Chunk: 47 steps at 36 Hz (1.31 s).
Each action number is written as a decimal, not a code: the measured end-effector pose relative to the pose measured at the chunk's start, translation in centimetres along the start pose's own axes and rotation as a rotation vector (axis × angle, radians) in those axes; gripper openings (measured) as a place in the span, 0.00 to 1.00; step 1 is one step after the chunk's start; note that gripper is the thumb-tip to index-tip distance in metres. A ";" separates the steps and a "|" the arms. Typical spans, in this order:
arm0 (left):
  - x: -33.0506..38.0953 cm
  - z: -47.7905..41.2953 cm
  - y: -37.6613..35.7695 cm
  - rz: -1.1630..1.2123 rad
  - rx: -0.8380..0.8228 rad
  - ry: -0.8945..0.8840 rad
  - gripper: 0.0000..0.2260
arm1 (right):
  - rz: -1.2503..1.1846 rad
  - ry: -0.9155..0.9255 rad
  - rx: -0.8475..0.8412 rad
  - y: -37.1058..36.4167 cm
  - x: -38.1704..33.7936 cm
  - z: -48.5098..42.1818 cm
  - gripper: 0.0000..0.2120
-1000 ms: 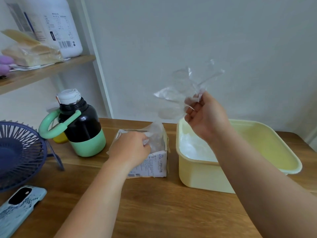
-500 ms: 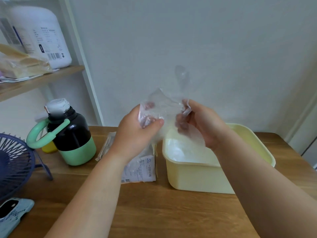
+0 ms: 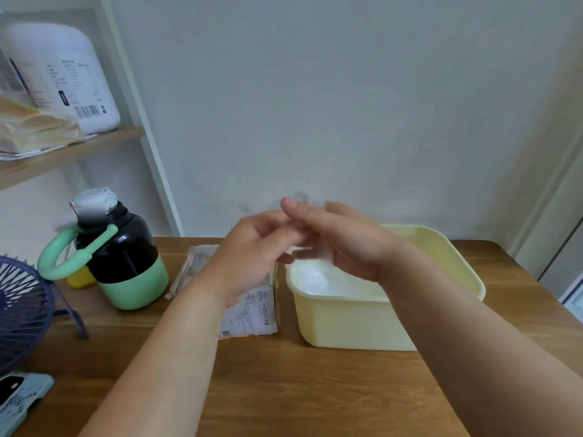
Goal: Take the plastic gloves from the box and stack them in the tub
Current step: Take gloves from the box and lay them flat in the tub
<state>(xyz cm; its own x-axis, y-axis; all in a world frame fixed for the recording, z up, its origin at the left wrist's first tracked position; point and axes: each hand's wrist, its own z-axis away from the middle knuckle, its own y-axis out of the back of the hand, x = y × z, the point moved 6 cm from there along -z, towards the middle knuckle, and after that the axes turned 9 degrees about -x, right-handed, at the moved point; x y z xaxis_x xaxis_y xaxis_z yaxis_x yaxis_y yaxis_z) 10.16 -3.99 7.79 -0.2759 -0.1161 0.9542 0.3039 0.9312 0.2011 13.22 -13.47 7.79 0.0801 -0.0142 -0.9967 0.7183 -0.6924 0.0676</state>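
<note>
A clear plastic glove, faint and blurred, sits between the two hands above the gap where the box meets the yellow tub. The right hand pinches it, thumb laid over the fingers. The left hand has its fingers curled against the same spot, but blur hides whether they grip. A white stack of gloves lies in the tub. On the wooden surface to the left stand a black-and-green bottle and a blue fan.
</note>
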 end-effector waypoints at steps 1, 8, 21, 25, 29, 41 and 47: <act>-0.1 0.1 -0.4 -0.007 -0.090 -0.031 0.11 | -0.111 0.054 0.027 0.2 -0.3 0.1 0.11; -0.8 0.6 3.3 0.188 0.429 -0.164 0.10 | -0.583 0.134 -0.009 4.0 -1.0 1.6 0.06; -2.2 -5.3 -4.5 -0.861 -0.101 0.049 0.11 | 0.381 -0.687 0.431 12.9 7.3 7.1 0.44; -4.8 -6.7 -7.2 -0.953 -0.521 0.322 0.17 | 0.586 -0.787 0.424 13.2 7.5 7.1 0.46; -7.0 -6.6 -8.2 -1.130 -0.823 0.594 0.22 | 0.865 -0.764 0.499 13.8 6.5 7.1 0.45; -10.4 -6.9 -9.4 -1.207 -1.031 0.710 0.28 | 1.153 -1.059 -0.306 9.6 9.0 6.7 0.25; -7.7 -8.0 -7.3 -0.954 -0.556 0.463 0.22 | 1.161 -0.925 -0.136 9.8 7.4 5.9 0.25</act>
<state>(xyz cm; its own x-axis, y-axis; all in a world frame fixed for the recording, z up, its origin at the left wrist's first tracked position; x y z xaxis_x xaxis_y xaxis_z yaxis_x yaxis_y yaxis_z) 17.35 -12.65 0.73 -0.2842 -0.8985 0.3345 0.5394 0.1386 0.8306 16.78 -24.63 0.77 0.2200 -0.9739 -0.0563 0.6236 0.0961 0.7758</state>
